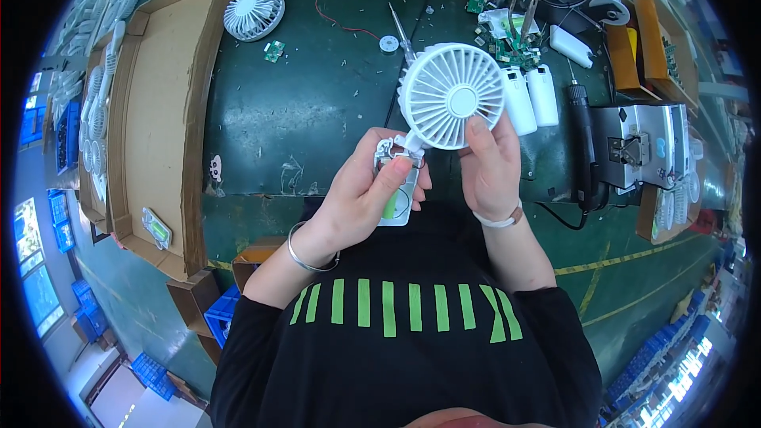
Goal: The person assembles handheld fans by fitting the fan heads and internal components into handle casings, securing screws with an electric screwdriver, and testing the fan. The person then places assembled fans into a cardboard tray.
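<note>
Between my hands is a small white handheld fan [432, 71], its round grille tilted up toward me. My left hand [361, 186] is closed round the fan's handle, thumb pressed on it near the neck. The handle is opened up and shows a green part inside. My right hand [491, 165] grips the lower right rim of the fan head, thumb on the front of the grille; its other fingers are partly hidden behind. Just beyond the fan head lies a screwdriver [403, 32], its handle partly covered by the fan.
At left stands a long cardboard tray [158, 71] holding a handle part [157, 227]. Another fan head [254, 12] lies at the back left. White handle shells [542, 95], green circuit boards [515, 51], a soldering iron [583, 143] and a metal box [646, 143] are at right.
</note>
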`<state>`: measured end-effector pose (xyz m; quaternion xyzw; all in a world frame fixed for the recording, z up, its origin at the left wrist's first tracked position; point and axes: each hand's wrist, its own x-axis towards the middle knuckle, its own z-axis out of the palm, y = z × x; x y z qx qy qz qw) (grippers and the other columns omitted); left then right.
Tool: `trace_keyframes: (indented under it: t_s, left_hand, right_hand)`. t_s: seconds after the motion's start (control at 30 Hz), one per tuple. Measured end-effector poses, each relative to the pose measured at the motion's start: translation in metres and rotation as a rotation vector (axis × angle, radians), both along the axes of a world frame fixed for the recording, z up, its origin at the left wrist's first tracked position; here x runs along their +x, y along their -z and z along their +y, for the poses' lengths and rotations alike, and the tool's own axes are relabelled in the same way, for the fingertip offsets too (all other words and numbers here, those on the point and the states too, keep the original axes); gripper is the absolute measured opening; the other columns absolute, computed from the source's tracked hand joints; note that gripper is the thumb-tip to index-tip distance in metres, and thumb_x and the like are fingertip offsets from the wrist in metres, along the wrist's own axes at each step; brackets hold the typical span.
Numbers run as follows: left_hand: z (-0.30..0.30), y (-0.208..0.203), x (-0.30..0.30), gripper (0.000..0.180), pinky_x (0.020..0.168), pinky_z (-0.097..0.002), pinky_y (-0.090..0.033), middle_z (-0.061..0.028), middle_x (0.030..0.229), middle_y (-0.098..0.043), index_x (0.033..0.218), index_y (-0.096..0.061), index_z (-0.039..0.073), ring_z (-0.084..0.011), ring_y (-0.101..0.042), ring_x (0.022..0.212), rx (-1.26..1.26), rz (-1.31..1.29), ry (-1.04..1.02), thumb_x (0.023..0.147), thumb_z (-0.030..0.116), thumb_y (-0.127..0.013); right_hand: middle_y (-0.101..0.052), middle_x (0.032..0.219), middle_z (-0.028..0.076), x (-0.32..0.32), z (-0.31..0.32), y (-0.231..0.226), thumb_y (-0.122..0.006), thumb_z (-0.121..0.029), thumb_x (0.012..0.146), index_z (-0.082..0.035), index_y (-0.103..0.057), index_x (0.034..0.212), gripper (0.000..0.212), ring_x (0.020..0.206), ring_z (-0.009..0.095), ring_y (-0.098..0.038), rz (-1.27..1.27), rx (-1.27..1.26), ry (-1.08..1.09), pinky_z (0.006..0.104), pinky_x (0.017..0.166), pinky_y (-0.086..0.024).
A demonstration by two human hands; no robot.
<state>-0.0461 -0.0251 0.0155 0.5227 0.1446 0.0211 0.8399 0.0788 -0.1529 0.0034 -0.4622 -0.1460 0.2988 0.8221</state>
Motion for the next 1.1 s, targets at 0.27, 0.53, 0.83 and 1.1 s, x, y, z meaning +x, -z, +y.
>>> trace_keyframes:
  t_s: [0.27,0.53,0.83,1.1]
  left_hand:
    - [0.002,0.001,-0.003,0.027,0.071,-0.0277,-0.052,-0.0086,0.093,-0.059,0.115,-0.039,-0.001,-0.0117,-0.059,0.078,0.081,0.022,0.044,0.102,0.021,-0.045]
    - [0.003,-0.009,0.000,0.036,0.071,-0.0278,-0.052,-0.0095,0.091,-0.061,0.127,-0.039,-0.004,-0.0130,-0.061,0.075,-0.007,0.185,0.049,0.102,0.021,-0.046]
    - [-0.002,0.008,0.013,0.041,0.097,-0.0382,-0.046,-0.0229,0.129,-0.056,0.135,-0.036,-0.003,-0.0290,-0.059,0.116,-0.144,-0.087,-0.254,0.102,0.020,-0.044]
    - [-0.006,0.013,0.014,0.050,0.109,-0.0409,-0.035,-0.0205,0.139,-0.048,0.140,-0.034,-0.002,-0.0275,-0.047,0.129,-0.150,-0.203,-0.316,0.100,0.023,-0.050]
  right_hand:
    - [-0.057,0.121,0.011,0.010,-0.003,-0.007,-0.060,-0.016,0.095,0.002,-0.041,0.134,0.047,0.107,0.017,-0.059,0.102,-0.083,-0.216,0.0309,0.088,-0.052]
    - [-0.057,0.120,0.010,0.023,0.003,-0.014,-0.065,-0.016,0.092,0.002,-0.040,0.136,0.055,0.105,0.014,-0.059,-0.026,-0.214,-0.352,0.0289,0.087,-0.053]
    - [-0.060,0.094,0.011,-0.001,0.016,-0.002,-0.064,-0.005,0.088,0.002,-0.052,0.115,0.030,0.086,0.018,-0.061,-0.663,-0.339,0.275,0.0283,0.079,-0.049]
    - [-0.060,0.084,0.009,-0.016,0.023,-0.006,-0.064,0.005,0.081,0.002,-0.060,0.092,0.012,0.071,0.015,-0.059,-0.736,-0.355,0.059,0.0254,0.066,-0.047]
